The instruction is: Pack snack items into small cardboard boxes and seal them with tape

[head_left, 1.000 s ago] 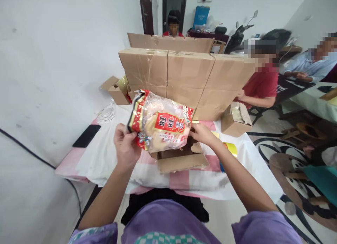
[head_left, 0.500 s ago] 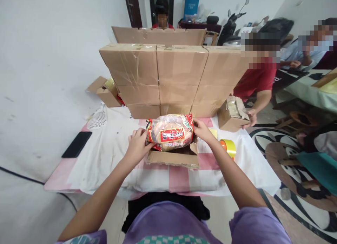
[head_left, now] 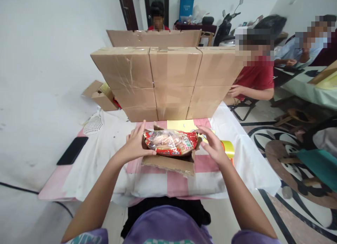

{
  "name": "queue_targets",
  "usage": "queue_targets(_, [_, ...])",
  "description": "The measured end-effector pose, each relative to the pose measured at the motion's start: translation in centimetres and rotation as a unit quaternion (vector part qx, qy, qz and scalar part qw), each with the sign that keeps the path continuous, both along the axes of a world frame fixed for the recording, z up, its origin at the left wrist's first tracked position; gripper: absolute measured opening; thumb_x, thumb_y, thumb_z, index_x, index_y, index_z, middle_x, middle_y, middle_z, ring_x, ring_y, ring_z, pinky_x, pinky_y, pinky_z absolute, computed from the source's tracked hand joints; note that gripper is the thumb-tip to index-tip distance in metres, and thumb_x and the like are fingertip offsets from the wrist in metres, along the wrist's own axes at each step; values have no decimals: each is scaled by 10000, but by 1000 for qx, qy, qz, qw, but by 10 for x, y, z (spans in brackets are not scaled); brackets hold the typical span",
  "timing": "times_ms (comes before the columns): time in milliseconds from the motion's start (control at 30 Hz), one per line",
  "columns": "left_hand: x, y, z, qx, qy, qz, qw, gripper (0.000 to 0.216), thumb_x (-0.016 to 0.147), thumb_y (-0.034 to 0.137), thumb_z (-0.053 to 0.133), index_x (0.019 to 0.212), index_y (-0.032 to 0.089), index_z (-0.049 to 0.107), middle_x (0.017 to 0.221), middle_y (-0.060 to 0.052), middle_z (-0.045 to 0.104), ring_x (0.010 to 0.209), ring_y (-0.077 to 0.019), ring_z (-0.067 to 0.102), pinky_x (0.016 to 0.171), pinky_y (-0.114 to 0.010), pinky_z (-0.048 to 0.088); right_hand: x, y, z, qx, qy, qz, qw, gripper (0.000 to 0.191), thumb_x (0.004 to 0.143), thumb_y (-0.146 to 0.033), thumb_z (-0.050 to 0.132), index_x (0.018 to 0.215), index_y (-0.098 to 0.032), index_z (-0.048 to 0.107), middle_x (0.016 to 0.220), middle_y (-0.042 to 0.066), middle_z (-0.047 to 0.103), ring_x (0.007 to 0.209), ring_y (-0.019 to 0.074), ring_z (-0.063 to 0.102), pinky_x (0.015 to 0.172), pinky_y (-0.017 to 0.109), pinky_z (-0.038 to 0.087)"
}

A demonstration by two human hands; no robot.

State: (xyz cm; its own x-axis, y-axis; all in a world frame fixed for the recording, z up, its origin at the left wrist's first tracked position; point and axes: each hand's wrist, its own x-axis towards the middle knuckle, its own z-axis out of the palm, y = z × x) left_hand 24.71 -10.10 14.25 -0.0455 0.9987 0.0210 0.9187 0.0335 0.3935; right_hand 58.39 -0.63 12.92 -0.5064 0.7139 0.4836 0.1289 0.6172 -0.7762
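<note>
A clear bag of food with red printed ends (head_left: 171, 142) sits in the mouth of a small open cardboard box (head_left: 168, 164), tilted slightly and mostly above the rim. At the box's left end is my left hand (head_left: 137, 144), fingers spread, with the thumb over the near left corner of the bag. My right hand (head_left: 213, 147) is beside the right end, thumb and fingers apart around the corner. Neither hand is closed on the bag. The bag covers most of the box's inside. Yellow tape (head_left: 228, 149) lies right of my right hand.
Stacked cardboard boxes (head_left: 173, 68) form a wall behind the work area. A black phone (head_left: 72, 151), a white perforated scoop (head_left: 94, 124) and an open carton (head_left: 101, 98) are to the left. A person in red (head_left: 259, 82) sits beyond the table's right side.
The bag has gone down into the open box, and my hands have loosened from its ends. The person in red has taken the other box off the table's right side.
</note>
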Motion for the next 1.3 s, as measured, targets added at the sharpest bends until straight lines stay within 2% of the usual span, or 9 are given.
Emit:
queue_targets(133, [5,-3,13,75,-5,-90,993,791,905,515,624,1583,312,272,1608,-94,402,1455,-305,380,1137,-465,283,-5,-14,11,68,-159,-12,985,250,945,-227,584,1185,-265,644,1151,58,723,1015,244,659,944,420,465])
queue_targets(267, [23,10,-2,35,47,-187,981,360,974,295,512,1310,313,641,1366,-36,669,1244,-244,603,1029,-409,351,-20,-15,10,80,-339,-13,937,201,881,-107,587,1001,-224,698,933,46,749,871,244,651,856,408,426])
queue_targets(433, [26,24,-10,-20,76,-239,968,298,928,212,535,1117,314,743,1221,-27,744,1143,-239,661,980,-391,390,-25,-21,6,100,-293,-18,951,219,894,-182,616,1080,-245,713,1043,83,722,1005,289,629,901,448,438])
queue_targets(633, [34,29,6,50,13,-266,963,378,976,372,554,1343,333,634,1429,-20,624,1299,-252,570,1129,-433,348,0,-38,-19,13,-84,-221,971,225,957,-315,580,1167,-245,627,1039,88,681,964,269,642,821,411,513])
queue_targets(767, [68,41,-6,-12,-32,-375,926,452,994,275,506,1437,357,546,1527,21,527,1403,-215,494,1161,-387,366,2,-56,-44,-57,-9,-188,980,163,990,-293,536,1092,-259,658,1019,65,722,947,245,668,794,389,532])
queue_targets(933, [76,48,-4,-94,-92,-418,899,524,973,216,513,1483,336,496,1548,5,498,1468,-194,415,1206,-381,345,-13,-73,-60,45,-51,-124,990,243,960,-191,558,1125,-302,698,1175,63,694,1130,278,588,984,502,490])
queue_targets(1067, [26,19,1,32,-129,-295,946,381,1003,356,514,1370,381,610,1521,0,534,1452,-238,439,1224,-472,315,-17,-78,-64,38,-84,-141,986,311,961,-158,521,1188,-315,664,1231,69,654,1155,289,552,989,527,485])
queue_targets(1167, [-20,-17,-30,277,-243,-6,930,576,950,555,566,1475,328,496,1571,-92,465,1451,-298,435,1197,-513,352,-17,-77,-66,18,-94,-135,986,360,959,-147,482,1239,-319,629,1261,72,624,1176,291,536,997,523,483])
queue_targets(1300, [-36,-48,-90,172,-363,-1,916,1303,517,950,608,1589,270,311,1590,-198,402,1420,-431,439,1145,-568,409,-19,-70,-69,8,-104,-133,986,472,930,-132,460,1357,-305,560,1266,96,588,1210,301,517,1028,526,476])
